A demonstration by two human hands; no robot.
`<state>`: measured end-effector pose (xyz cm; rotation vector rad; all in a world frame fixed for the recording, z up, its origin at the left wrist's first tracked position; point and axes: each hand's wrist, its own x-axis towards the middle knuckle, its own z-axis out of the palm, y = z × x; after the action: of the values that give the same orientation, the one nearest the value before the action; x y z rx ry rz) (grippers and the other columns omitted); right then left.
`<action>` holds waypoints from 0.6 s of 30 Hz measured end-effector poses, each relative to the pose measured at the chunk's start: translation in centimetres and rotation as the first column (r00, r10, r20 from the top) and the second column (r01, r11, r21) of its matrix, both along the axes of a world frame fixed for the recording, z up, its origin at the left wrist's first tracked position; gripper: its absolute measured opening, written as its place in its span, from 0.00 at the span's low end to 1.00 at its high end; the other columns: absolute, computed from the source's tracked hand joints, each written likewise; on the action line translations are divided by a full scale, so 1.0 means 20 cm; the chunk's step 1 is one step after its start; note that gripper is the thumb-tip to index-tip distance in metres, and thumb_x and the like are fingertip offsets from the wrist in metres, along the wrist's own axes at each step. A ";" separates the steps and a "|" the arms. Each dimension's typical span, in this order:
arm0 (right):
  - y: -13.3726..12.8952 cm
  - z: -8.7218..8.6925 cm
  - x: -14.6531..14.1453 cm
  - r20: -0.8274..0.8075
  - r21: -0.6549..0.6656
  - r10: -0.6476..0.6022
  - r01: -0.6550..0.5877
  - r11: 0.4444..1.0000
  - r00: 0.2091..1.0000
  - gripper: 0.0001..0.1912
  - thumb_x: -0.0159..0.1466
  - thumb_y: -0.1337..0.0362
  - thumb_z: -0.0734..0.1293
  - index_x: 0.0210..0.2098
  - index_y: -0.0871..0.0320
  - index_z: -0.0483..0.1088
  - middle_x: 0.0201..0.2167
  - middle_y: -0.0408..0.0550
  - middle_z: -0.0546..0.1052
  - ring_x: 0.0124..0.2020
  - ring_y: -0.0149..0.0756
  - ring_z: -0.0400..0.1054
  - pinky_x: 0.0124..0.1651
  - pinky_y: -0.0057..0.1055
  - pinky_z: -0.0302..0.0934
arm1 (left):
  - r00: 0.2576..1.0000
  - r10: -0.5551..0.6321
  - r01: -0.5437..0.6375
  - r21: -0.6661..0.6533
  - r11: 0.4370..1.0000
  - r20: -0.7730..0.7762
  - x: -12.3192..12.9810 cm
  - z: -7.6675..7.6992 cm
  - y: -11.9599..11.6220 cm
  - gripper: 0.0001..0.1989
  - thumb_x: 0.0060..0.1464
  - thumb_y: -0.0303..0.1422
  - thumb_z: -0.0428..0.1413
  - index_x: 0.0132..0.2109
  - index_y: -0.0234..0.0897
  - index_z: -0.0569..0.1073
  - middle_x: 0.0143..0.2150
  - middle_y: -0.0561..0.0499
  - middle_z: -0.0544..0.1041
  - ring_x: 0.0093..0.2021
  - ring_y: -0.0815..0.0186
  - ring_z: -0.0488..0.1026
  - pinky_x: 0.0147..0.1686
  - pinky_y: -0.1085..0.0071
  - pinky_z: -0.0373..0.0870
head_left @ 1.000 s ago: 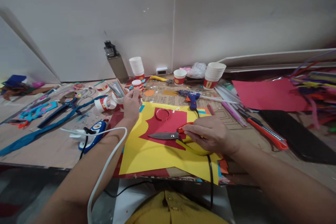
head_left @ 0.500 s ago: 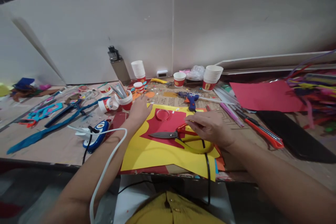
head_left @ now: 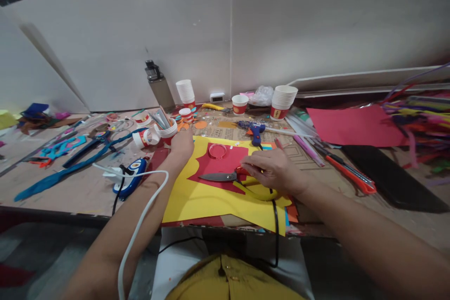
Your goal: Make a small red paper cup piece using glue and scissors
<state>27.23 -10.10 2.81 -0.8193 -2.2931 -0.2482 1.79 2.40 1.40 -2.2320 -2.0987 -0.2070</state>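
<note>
My left hand [head_left: 183, 144] is beside a red-and-white paper cup [head_left: 168, 137] with slim sticks in it, near small orange paper pieces [head_left: 200, 124]. Its fingers look curled in, and their tips are hidden from me. Closed in a pinch, my right hand [head_left: 272, 166] hovers at the handles of a large pair of scissors [head_left: 220, 177]; what it pinches, if anything, is too small to name. The scissors lie on a cut red paper [head_left: 207, 166] over a yellow sheet [head_left: 191, 206]. A clear ring, perhaps tape [head_left: 218, 151], rests on the red paper.
Behind the papers lie a blue glue gun [head_left: 257, 135] and stacked paper cups [head_left: 283, 101]. A red cutter knife [head_left: 351, 176] and black phone-like slab [head_left: 390, 173] are right. A power strip [head_left: 131, 178] sits left, its white cable crossing my left forearm.
My left hand has drawn back slightly from the orange pieces toward the cup, its fingers folding in. My right hand has shifted a little left over the scissor handles.
</note>
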 end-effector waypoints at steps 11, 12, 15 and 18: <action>0.00 0.01 -0.02 -0.224 -0.236 -0.083 0.029 0.971 0.971 0.07 0.66 0.65 0.62 0.35 0.57 0.72 0.25 0.44 0.74 0.26 0.31 0.67 0.30 0.28 0.59 | 0.443 -0.210 0.195 0.136 0.971 0.872 0.05 0.05 -0.01 0.08 0.48 0.28 0.61 0.38 0.33 0.74 0.32 0.49 0.77 0.31 0.68 0.72 0.33 0.73 0.67; 0.00 0.02 -0.03 -0.274 -0.298 -0.130 0.044 0.953 0.953 0.07 0.66 0.64 0.63 0.38 0.57 0.72 0.27 0.45 0.74 0.28 0.31 0.67 0.31 0.29 0.60 | 0.196 -0.160 0.247 0.109 0.963 0.968 0.08 0.06 -0.02 0.10 0.45 0.29 0.62 0.37 0.33 0.73 0.28 0.52 0.75 0.26 0.71 0.69 0.28 0.75 0.64; 0.01 0.04 -0.04 -0.367 -0.477 -0.269 0.068 0.876 0.890 0.15 0.63 0.60 0.66 0.49 0.55 0.69 0.38 0.49 0.72 0.34 0.34 0.67 0.31 0.31 0.64 | -0.226 0.026 0.393 0.067 0.917 0.974 0.14 0.08 -0.09 0.17 0.38 0.30 0.67 0.37 0.33 0.72 0.27 0.55 0.73 0.22 0.77 0.66 0.25 0.79 0.62; 0.03 0.03 -0.05 -0.415 -0.577 -0.320 0.025 0.817 0.852 0.29 0.59 0.57 0.70 0.58 0.52 0.61 0.51 0.54 0.68 0.42 0.38 0.67 0.34 0.33 0.69 | -0.312 0.138 0.501 0.039 0.865 0.940 0.18 0.09 -0.16 0.18 0.37 0.30 0.69 0.36 0.33 0.72 0.27 0.56 0.73 0.22 0.78 0.66 0.25 0.81 0.63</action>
<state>26.24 -9.51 3.46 -1.2282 -1.7899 0.5335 5.48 -0.86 3.23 -2.9458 -1.8854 -3.0426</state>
